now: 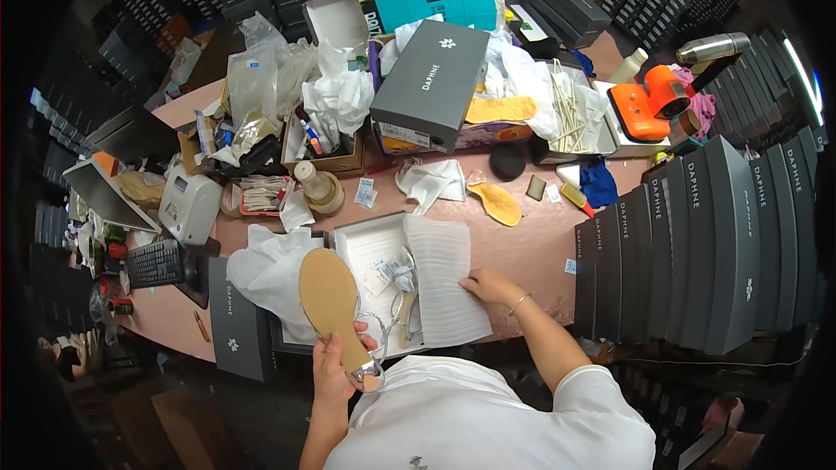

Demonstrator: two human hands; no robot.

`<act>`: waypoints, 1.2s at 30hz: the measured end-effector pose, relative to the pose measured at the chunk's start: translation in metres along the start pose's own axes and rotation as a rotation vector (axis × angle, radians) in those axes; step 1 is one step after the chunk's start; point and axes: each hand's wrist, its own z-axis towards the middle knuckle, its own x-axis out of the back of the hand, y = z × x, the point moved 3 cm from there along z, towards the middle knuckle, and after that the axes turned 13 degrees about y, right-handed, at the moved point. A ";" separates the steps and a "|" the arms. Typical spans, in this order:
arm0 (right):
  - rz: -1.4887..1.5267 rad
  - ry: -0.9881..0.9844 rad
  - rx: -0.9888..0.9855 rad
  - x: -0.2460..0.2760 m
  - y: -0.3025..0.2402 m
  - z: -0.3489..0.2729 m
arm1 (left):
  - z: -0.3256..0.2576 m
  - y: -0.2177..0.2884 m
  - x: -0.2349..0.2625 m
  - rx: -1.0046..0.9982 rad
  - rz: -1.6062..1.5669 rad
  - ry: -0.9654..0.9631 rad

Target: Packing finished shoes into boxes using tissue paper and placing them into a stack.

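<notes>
Left hand (333,367) grips sandal (335,309); its straps seem hidden.

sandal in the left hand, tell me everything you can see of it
The sandal is a flat one, turned sole-up: a smooth tan sole, rounded at the toe and narrowing toward the heel. Clear, shiny straps hang from its lower end. The left hand grips it near the heel, toe pointing away, over the open shoe box. A second sandal lies in the box.

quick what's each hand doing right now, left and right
Left hand: closed on a tan-soled sandal with clear straps, sole turned up.
Right hand: open, fingers resting flat on the white ribbed foam sheet over the open shoe box.
</notes>
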 end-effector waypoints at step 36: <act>0.603 -0.170 0.212 0.129 -0.173 -0.019 | 0.010 0.001 -0.028 -0.137 0.148 -0.102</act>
